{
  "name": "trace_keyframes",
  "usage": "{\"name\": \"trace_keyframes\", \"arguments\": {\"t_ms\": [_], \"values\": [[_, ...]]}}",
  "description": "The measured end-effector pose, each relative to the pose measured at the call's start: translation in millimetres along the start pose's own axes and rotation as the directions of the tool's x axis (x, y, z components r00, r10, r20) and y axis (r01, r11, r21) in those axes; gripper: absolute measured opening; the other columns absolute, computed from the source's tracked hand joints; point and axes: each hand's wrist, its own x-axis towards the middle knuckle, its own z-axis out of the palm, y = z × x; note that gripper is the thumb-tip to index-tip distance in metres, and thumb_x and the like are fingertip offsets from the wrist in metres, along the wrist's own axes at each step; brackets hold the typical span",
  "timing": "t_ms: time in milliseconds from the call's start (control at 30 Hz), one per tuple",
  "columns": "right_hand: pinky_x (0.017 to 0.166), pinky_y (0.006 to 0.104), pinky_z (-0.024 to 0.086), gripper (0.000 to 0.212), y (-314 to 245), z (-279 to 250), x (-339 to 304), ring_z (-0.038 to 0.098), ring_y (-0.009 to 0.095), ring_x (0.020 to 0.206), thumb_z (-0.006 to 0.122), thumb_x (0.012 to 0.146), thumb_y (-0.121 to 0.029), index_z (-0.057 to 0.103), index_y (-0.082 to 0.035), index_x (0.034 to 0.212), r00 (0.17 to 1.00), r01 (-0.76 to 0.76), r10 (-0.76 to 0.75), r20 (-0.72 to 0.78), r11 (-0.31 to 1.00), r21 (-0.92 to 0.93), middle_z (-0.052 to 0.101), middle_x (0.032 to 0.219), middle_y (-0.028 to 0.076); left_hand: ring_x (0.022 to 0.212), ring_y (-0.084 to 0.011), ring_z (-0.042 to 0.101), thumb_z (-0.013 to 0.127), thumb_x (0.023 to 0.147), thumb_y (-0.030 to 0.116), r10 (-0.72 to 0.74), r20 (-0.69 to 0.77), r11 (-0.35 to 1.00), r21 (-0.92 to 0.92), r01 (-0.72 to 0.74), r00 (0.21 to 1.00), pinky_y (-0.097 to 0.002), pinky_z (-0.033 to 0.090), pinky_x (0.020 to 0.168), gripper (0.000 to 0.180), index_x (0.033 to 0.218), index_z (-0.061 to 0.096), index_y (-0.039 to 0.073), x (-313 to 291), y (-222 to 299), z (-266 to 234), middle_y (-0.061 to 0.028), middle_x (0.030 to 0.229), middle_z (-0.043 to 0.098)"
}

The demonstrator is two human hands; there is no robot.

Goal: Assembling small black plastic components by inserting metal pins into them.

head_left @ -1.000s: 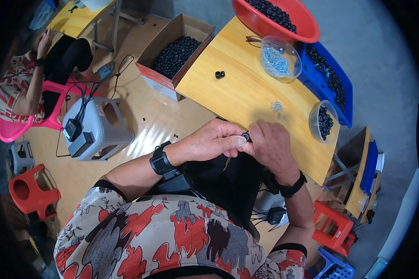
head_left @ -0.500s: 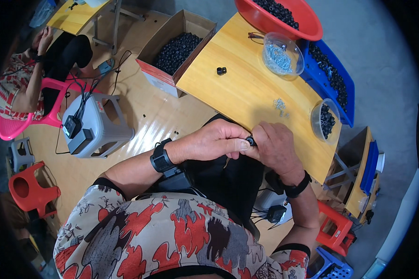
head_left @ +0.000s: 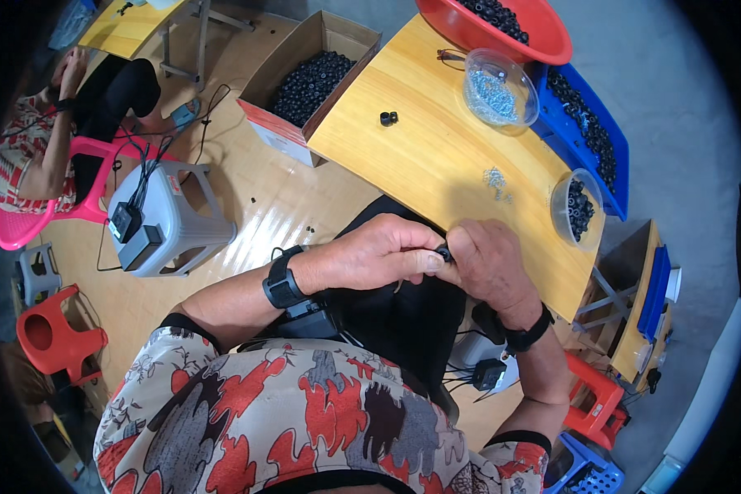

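Observation:
Above my lap, at the near edge of the yellow table (head_left: 436, 156), my left hand (head_left: 379, 253) pinches a small round black part (head_left: 444, 253) between thumb and fingers. My right hand (head_left: 492, 262) is closed at the other side of the same part, its thumb and forefinger pressed against it. Whatever else the right fingers hold is hidden. A small pile of tiny silvery pieces (head_left: 496, 181) lies on the table just beyond my right hand. Farther off on the tabletop sit a couple of black parts (head_left: 389, 118).
Along the far right stand a red basin (head_left: 552, 37), a clear bowl of small silvery pieces (head_left: 494, 95), a blue tray (head_left: 613, 152) and a clear tub of black parts (head_left: 579, 210). A cardboard box of black parts (head_left: 314, 86) is left of the table. Another person (head_left: 45, 140) sits far left.
Both hands stay together on the black part, with only slight finger movement. The view has shifted slightly.

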Motion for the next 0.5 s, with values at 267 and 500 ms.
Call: {"name": "trace_keyframes", "arguments": {"t_ms": [267, 500], "values": [[0.052, 0.0353, 0.037, 0.038, -2, -2, 5, 0.051, 0.023, 0.058, 0.069, 0.073, -0.037, 0.046, -0.009, 0.084, 1.0, 0.014, -0.013, 0.023, 0.999, -0.053, 0.044, 0.069, 0.006, 0.077, -0.0063, 0.061, 0.058, 0.094, 0.022, -0.176, -0.041, 0.974, -0.152, 0.168, 0.983, -0.0225, 0.051, 0.07, 0.024, 0.106, 0.065, 0.002, 1, -2, -2, -0.0017, 0.085, 0.065], [0.051, 0.035, 0.036, 0.034, -4, -7, 8, 0.05, 0.021, 0.056, 0.067, 0.076, -0.037, 0.046, -0.011, 0.076, 0.995, -0.002, 0.009, 0.097, 0.998, -0.068, 0.042, 0.066, 0.005, 0.078, -0.0074, 0.061, 0.056, 0.095, 0.02, -0.153, -0.057, 0.982, -0.117, 0.146, 0.987, -0.0225, 0.052, 0.072, 0.024, 0.104, 0.066, 0.001, 2, -2, 3, -0.0033, 0.088, 0.066]]}}
